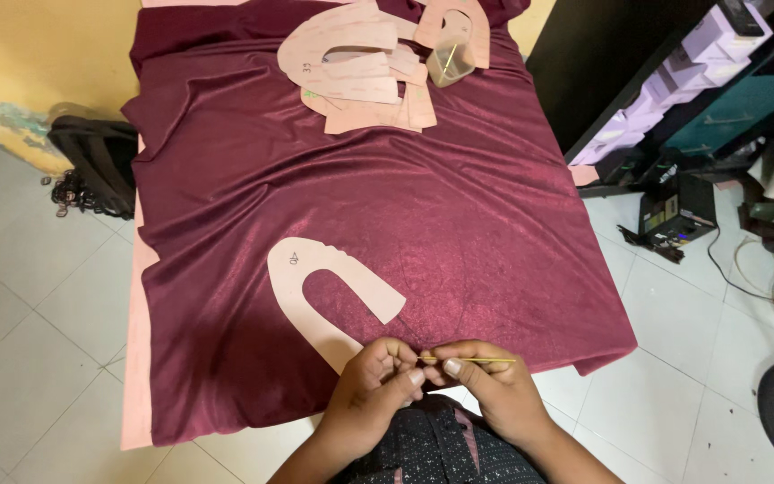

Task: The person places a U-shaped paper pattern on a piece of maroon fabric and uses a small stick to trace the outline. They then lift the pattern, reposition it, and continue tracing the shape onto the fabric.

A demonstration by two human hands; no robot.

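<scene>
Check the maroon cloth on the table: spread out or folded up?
Spread out. The maroon cloth covers the tabletop in one rumpled layer, its edges hanging over the sides, with a U-shaped paper pattern lying flat on it.

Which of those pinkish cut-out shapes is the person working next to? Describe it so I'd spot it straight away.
Start at the maroon cloth covering the table. Near its front edge, just above the left hand, lies a single U-shaped pink template, flat, its open end facing the person. The other templates are heaped at the far end beside a clear cup; this one lies alone.
</scene>
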